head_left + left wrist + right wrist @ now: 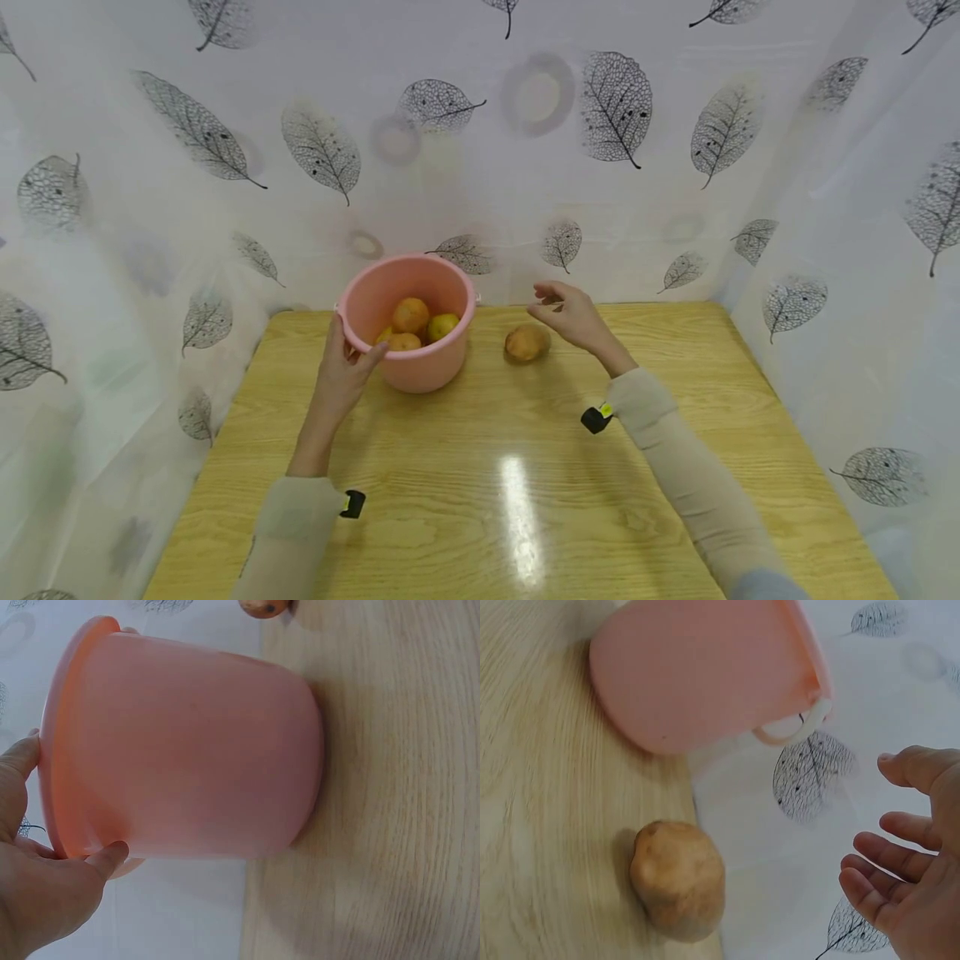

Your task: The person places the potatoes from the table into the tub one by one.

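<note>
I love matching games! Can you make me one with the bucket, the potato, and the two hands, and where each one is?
Things:
1. pink bucket
2. potato
3. left hand
4. right hand

Places:
A. lies bare on the table
B. open above the potato
C. holds fruit inside
D. grips the bucket's rim

Pairs: 1-C, 2-A, 3-D, 4-B

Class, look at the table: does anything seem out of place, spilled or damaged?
One brown potato-like lump lies alone on the wooden table, outside the pink plastic bucket that holds the other round fruits. The left hand holds the bucket's rim; the right hand hovers open. Nothing is spilled or damaged.
</note>
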Motion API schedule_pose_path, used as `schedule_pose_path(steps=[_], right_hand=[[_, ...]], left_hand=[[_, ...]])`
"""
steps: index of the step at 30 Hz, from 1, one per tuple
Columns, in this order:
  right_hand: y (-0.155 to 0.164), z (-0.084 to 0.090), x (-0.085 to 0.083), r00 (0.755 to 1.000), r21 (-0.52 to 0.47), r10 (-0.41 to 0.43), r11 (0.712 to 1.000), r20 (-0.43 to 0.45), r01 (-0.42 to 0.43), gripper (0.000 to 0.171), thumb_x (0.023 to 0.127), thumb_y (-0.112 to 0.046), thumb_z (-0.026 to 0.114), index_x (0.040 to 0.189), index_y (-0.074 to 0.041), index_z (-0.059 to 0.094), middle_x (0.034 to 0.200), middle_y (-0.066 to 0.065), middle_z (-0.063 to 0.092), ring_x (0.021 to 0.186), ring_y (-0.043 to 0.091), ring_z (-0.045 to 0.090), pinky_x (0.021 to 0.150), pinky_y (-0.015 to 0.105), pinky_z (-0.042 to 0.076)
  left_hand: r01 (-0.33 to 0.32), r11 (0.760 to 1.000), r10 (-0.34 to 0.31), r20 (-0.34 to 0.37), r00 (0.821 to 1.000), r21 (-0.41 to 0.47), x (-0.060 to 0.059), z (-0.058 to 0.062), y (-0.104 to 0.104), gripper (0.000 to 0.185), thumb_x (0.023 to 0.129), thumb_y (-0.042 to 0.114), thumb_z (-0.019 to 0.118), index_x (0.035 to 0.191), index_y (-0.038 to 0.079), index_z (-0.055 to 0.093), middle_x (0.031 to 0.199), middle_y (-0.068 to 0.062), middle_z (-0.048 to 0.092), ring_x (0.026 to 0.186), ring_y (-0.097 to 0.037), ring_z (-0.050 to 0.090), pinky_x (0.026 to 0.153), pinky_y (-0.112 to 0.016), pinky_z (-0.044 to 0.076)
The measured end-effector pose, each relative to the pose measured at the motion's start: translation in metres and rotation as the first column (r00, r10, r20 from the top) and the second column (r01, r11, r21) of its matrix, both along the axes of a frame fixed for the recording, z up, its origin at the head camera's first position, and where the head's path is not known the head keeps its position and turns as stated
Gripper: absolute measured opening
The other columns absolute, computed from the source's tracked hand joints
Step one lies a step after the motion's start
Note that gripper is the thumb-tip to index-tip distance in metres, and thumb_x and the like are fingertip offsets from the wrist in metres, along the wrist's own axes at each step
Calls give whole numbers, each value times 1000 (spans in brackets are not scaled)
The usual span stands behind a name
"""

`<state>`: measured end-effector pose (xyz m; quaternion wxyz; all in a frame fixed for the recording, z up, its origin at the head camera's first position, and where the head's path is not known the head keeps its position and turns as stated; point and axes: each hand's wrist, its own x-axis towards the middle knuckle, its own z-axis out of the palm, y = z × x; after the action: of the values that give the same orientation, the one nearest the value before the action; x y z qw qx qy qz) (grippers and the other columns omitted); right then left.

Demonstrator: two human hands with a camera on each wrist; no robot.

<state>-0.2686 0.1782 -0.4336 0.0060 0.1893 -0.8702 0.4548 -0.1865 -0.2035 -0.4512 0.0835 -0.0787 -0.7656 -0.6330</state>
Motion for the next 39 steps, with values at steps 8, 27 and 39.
schedule_pose_path(steps=[8, 27, 39], right_hand=[[18, -21, -4, 1000, 65, 1, 998, 30, -3, 53, 101, -21, 68, 144, 6, 53, 141, 27, 57, 126, 44, 55, 100, 55, 53], [27, -68, -11, 989, 76, 52, 995, 140, -63, 61, 100, -20, 70, 147, 11, 47, 148, 31, 49, 137, 47, 45, 107, 61, 47], [29, -89, -20, 976, 50, 102, 992, 194, -114, 66, 100, -15, 70, 152, 11, 39, 155, 30, 42, 144, 47, 36, 114, 62, 39]], left_hand=[[5, 1000, -5, -9, 1000, 6, 0, 0, -1, 97, 98, 3, 69, 167, 15, 1, 170, -17, 12, 153, -41, 22, 121, -62, 25], [-3, 1000, 3, -21, 1000, 4, 3, 3, 2, 94, 98, 3, 69, 167, 14, 5, 169, -16, 15, 153, -39, 24, 122, -59, 27], [-3, 1000, 3, -18, 1000, 2, 3, 1, 1, 97, 98, 6, 70, 167, 15, 3, 170, -16, 13, 153, -40, 23, 122, -60, 26]])
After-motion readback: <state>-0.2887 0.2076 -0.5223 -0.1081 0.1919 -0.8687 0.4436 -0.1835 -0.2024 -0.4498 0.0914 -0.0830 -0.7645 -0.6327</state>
